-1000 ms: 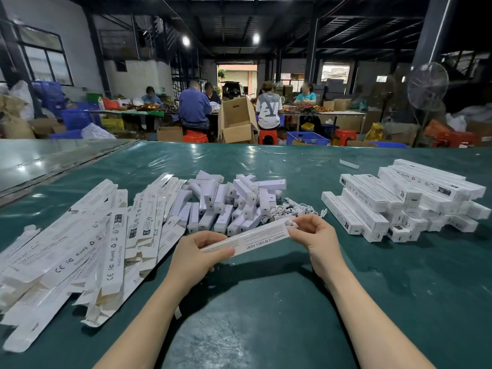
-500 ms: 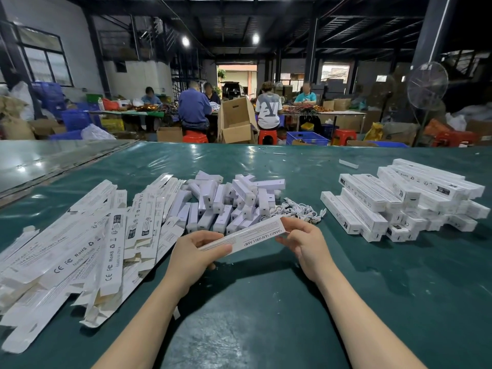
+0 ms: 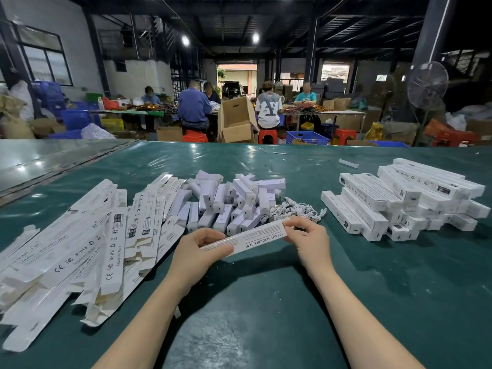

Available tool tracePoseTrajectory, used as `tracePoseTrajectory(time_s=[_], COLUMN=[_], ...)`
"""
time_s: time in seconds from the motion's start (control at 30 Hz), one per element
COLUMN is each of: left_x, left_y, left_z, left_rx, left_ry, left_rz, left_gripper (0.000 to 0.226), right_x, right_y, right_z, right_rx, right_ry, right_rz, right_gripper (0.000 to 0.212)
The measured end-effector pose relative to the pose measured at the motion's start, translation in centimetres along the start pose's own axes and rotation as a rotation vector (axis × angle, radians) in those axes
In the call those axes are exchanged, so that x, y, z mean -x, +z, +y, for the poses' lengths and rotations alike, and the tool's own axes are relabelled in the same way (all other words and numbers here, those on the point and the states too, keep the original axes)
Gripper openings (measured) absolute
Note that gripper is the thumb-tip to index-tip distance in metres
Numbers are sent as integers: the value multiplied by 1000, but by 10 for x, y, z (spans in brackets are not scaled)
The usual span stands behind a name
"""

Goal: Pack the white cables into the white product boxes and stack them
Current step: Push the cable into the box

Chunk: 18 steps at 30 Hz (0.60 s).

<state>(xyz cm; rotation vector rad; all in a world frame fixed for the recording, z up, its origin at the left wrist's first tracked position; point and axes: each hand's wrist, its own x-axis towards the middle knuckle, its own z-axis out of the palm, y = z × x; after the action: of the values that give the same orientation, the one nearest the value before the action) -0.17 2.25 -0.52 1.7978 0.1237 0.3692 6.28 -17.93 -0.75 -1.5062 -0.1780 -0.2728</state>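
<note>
A: Where is the task's thing just now?

B: The person holds one long white product box [image 3: 247, 239] in the air above the green table [image 3: 266, 315], just in front of the piles. The left hand [image 3: 194, 251] is curled round its near end, thumb on top. The right hand [image 3: 306, 238] pinches the far end between thumb and fingertips.

A: Is a cable inside it?

B: That cannot be told, because the fingers hide both ends. The white cables [image 3: 298, 210] lie in a loose tangle just beyond the right hand, touching the heap of small white blocks [image 3: 234, 201].

A: What makes this step go well?

B: Probably squaring the box so its far end gapes while the left hand steadies it. The right hand can then let go and fetch a single cable. The tangle is the likely snag, since pulling one cable may drag its neighbours along.

A: And round about?

B: Flat unfolded boxes [image 3: 93, 249] spread wide on the left, overlapping, near the left forearm. A careless elbow could sweep them. The stack of finished boxes [image 3: 399, 206] sits to the right, well apart from the hands. It is layered crosswise and a little ragged at its near edge, so a new box wants a flat seat on top.
</note>
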Motion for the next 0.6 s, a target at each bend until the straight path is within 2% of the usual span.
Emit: tracePoseTrajectory(time_s=[0.13,0.37,0.5,0.6], left_x=[-2,-3,-4,-4], left_y=[0,-2,-3,-3], left_z=[-1,0,0,-1], left_rx=[14,25,29,39], left_ry=[-17,-46,-65,-72], left_rz=[39,9,5,23], left_gripper=[14,12,13,12], right_x=[-1,-2,-3,-4], right_y=[1,-1,-8,-6], right_z=[1,-1,-3,-3], right_rx=[70,-1,75,0], right_ry=[-88,-138,-115,-20], right_rz=[-6,8,-45,-115], right_gripper=[37,37,38,43])
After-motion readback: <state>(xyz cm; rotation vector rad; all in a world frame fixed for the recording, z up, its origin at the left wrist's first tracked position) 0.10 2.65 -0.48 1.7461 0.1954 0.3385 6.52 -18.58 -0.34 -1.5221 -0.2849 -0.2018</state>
